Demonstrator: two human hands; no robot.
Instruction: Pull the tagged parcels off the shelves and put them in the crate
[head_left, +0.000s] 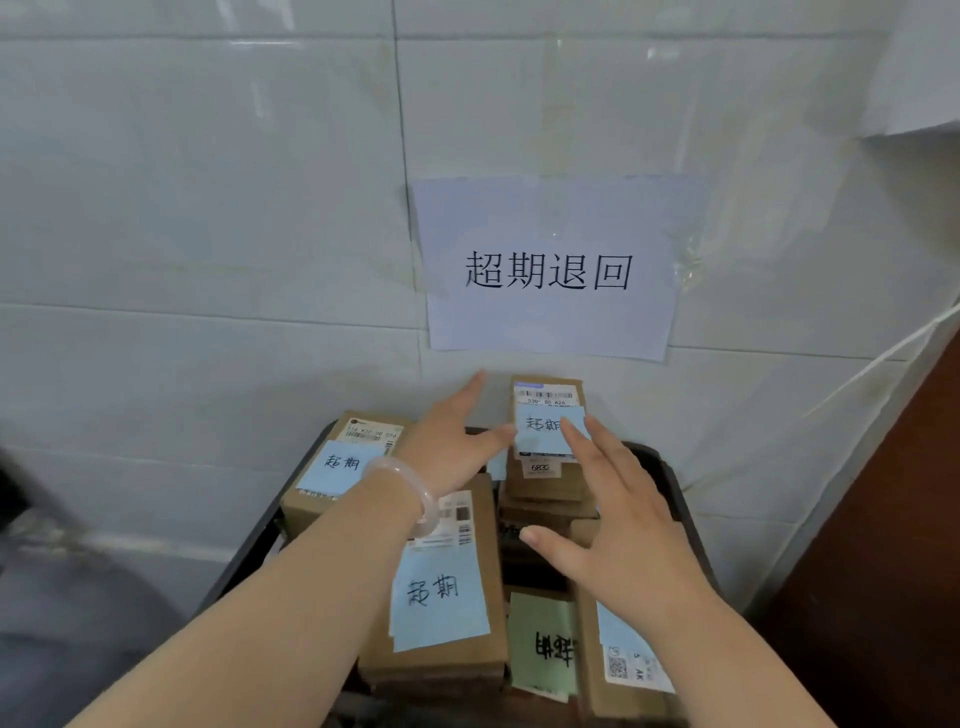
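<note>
Brown cardboard parcel, frame centre, looks light and stiff; grip its sides. Left hand and right hand are spread open, empty.

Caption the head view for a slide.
Left hand and right hand, both open, over tagged parcels piled in a dark crate beneath a paper sign.

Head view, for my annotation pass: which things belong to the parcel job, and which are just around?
Job: black crate; back parcel; front parcel; green-noted parcel; left hand; right hand.
Just around: wall sign; bracelet; brown panel.
</note>
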